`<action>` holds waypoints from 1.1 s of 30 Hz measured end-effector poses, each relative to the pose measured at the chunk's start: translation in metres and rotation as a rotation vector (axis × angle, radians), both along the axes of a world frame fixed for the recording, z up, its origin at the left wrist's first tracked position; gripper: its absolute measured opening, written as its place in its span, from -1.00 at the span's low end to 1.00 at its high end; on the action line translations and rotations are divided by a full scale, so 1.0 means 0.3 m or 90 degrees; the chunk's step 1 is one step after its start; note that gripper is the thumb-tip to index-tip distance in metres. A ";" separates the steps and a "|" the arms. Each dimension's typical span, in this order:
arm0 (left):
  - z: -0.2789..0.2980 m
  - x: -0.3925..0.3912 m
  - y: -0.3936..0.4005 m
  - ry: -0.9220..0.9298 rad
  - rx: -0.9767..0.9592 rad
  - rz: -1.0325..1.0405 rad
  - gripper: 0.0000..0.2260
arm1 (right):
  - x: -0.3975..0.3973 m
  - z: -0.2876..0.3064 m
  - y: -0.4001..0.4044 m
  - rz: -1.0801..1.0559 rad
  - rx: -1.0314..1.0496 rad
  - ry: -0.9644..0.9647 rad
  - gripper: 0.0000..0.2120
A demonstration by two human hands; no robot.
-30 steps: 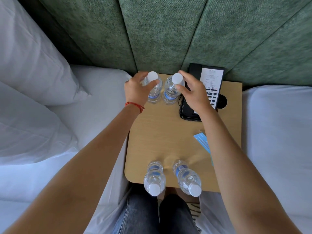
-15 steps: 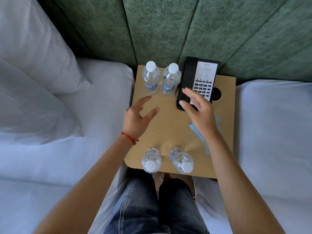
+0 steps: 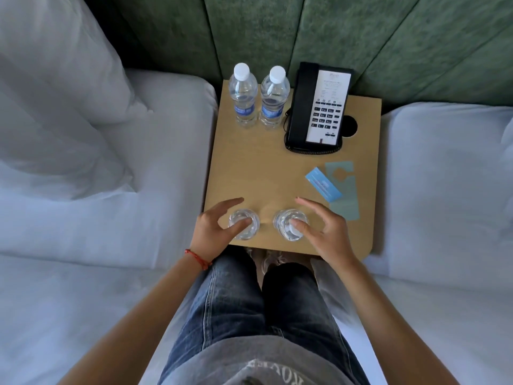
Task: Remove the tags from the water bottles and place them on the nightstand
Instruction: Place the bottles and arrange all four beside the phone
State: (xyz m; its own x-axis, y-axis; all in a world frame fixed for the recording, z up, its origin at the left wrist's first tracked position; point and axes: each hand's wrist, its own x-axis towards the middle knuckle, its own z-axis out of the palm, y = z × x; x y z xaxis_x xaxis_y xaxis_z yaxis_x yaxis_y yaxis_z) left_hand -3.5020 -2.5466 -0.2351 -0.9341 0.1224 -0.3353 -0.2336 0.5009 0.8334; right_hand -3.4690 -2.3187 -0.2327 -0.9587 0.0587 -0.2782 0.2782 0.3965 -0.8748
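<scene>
Two white beds are being seen flanking the scene, the left bed point(image 3: 83, 218) carrying a large pillow point(image 3: 55, 93), the right bed point(image 3: 449, 190) lying just beside the nightstand's right edge. A green padded headboard wall point(image 3: 305, 29) is running along the back.

The wooden nightstand point(image 3: 263, 168) is being viewed from above, between the beds. At its back right area a black telephone point(image 3: 319, 107) is lying, with a round dark hole point(image 3: 350, 126) just beside it.

Two upright water bottles are standing side by side at the back left corner: the back left bottle point(image 3: 243, 95) and the back right bottle point(image 3: 273, 98), both white-capped, blue-labelled, bare at the neck.

Near the right edge, a pale teal tag point(image 3: 344, 190) is lying flat, partly overlapped by a brighter blue tag point(image 3: 323, 184).

Along the front edge two more bottles are standing: the front left bottle point(image 3: 244, 224) and the front right bottle point(image 3: 290, 225), viewed from straight above.

The left hand point(image 3: 215, 230) is being held spread around the front left bottle, fingers relaxed, thumb lying across its top; whether it is touching cannot be told. The right hand point(image 3: 322, 229) is likewise being held spread at the front right bottle, thumb tip over the cap, nothing being gripped.

A red cord bracelet point(image 3: 198, 259) is being worn on the left wrist.
</scene>
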 end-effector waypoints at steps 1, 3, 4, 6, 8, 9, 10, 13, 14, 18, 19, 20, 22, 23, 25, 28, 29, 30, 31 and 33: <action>-0.007 0.015 -0.002 -0.003 -0.007 0.002 -0.63 | 0.015 -0.009 0.003 0.004 0.009 -0.001 -0.57; -0.021 0.038 -0.005 -0.009 -0.016 0.008 -0.62 | 0.041 -0.029 0.004 0.010 0.022 0.000 -0.57; -0.028 0.047 -0.006 -0.012 -0.013 0.010 -0.61 | 0.052 -0.037 0.003 0.012 0.028 0.002 -0.57; -0.039 0.059 -0.008 -0.011 -0.005 0.009 -0.59 | 0.069 -0.051 0.001 0.010 0.037 0.012 -0.56; -0.047 0.065 -0.008 0.006 -0.002 0.009 -0.57 | 0.075 -0.060 -0.001 0.003 0.046 0.029 -0.56; -0.050 0.067 -0.007 0.015 -0.001 0.010 -0.56 | 0.075 -0.063 -0.003 0.002 0.051 0.038 -0.56; -0.054 0.067 -0.007 0.022 0.001 0.011 -0.55 | 0.072 -0.065 -0.004 0.001 0.054 0.046 -0.56; -0.063 0.063 -0.003 0.036 0.001 0.011 -0.53 | 0.064 -0.071 -0.006 0.002 0.060 0.057 -0.57; -0.066 0.061 -0.001 0.044 -0.003 0.011 -0.53 | 0.062 -0.072 -0.005 0.006 0.064 0.062 -0.57; -0.073 0.053 0.008 0.059 0.002 0.046 -0.54 | 0.046 -0.074 -0.005 0.016 0.089 0.082 -0.59; -0.074 0.047 0.010 0.059 0.006 0.058 -0.55 | 0.040 -0.074 -0.007 0.016 0.099 0.086 -0.60; -0.074 0.037 0.011 0.057 0.007 0.071 -0.56 | 0.032 -0.075 -0.009 0.013 0.109 0.091 -0.60; -0.073 0.008 0.012 0.043 0.007 0.103 -0.59 | 0.012 -0.076 -0.015 -0.001 0.120 0.096 -0.61; -0.072 -0.008 0.011 0.036 0.009 0.116 -0.59 | -0.001 -0.075 -0.018 -0.012 0.122 0.095 -0.62; -0.072 -0.040 0.012 0.033 0.010 0.122 -0.60 | -0.033 -0.070 -0.025 -0.025 0.127 0.096 -0.62; -0.072 -0.087 0.012 0.047 0.008 0.124 -0.60 | -0.090 -0.063 -0.035 -0.023 0.124 0.104 -0.63; -0.071 -0.107 0.013 0.053 0.007 0.129 -0.61 | -0.112 -0.061 -0.038 -0.026 0.121 0.107 -0.64; -0.070 -0.129 0.012 0.059 0.002 0.134 -0.61 | -0.134 -0.060 -0.040 -0.033 0.114 0.110 -0.64; -0.069 -0.153 0.013 0.068 -0.008 0.139 -0.62 | -0.159 -0.059 -0.043 -0.042 0.106 0.114 -0.65; -0.066 -0.204 0.013 0.092 -0.027 0.143 -0.63 | -0.212 -0.059 -0.050 -0.054 0.092 0.120 -0.66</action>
